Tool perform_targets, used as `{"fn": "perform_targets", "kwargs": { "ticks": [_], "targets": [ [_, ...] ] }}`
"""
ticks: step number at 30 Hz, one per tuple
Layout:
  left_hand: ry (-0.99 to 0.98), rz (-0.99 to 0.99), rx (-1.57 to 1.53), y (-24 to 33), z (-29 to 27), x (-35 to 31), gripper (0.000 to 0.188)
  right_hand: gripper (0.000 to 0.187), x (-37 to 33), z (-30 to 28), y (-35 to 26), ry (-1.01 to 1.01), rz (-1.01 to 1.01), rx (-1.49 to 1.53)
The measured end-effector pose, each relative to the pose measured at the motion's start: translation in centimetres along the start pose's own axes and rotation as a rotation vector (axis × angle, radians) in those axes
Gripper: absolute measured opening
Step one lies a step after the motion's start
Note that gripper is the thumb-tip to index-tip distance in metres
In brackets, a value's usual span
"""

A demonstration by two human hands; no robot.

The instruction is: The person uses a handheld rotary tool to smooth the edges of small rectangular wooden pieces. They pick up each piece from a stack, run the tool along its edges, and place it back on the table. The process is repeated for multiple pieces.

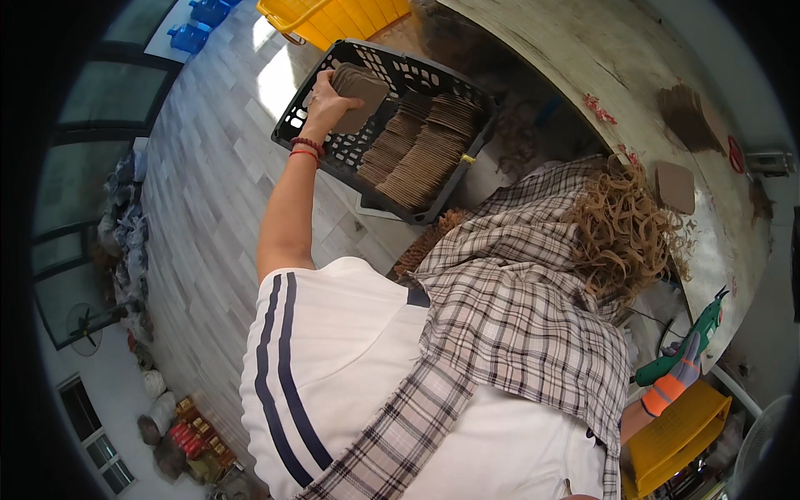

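My bare left hand [326, 103], with red bracelets at the wrist, grips a stack of brown rounded-corner pieces [360, 93] at the far-left end of a black plastic crate [392, 58]. Beside that stack, rows of similar brown pieces [425, 146] stand on edge inside the crate. Off to the right, my right hand [687, 368] wears a grey and orange glove and is closed round green electric shears [707, 323] with a dark, narrow tip. A single brown piece [674, 187] lies on the worktable [583, 50] above a heap of curly brown trimmings [625, 229].
A plaid apron [517, 292] covers my lap, with trimmings on it. More brown pieces [693, 117] lie at the table's far side. Yellow bins stand behind the crate [350, 21] and below my right hand [679, 437]. A fan [767, 450] is at lower right.
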State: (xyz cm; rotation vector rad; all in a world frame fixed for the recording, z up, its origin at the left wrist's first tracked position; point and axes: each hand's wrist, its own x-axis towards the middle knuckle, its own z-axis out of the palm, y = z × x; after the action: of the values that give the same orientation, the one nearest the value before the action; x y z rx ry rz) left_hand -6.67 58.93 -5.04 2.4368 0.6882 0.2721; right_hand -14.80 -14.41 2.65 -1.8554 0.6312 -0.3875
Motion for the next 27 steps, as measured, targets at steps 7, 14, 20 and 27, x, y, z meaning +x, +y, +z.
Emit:
{"fn": "perform_targets", "kwargs": {
  "ticks": [7,14,20,27],
  "targets": [
    [-0.411,0.49,0.472,-4.9,4.9,-1.5,0.07,0.034,-1.3,0.4,0.9,0.004,-0.143,-0.165],
    [-0.677,0.738,0.705,-6.2,7.9,-1.9,0.064,0.033,-1.5,0.7,1.2,-0.011,-0.206,-0.235],
    [-0.682,0.812,0.729,-6.0,8.7,-2.5,0.067,0.033,-1.4,0.8,1.6,-0.013,-0.239,-0.262],
    [-0.761,0.791,0.784,-7.4,9.8,-3.6,0.066,0.033,-1.4,1.1,1.8,-0.024,-0.265,-0.285]
  ]
}}
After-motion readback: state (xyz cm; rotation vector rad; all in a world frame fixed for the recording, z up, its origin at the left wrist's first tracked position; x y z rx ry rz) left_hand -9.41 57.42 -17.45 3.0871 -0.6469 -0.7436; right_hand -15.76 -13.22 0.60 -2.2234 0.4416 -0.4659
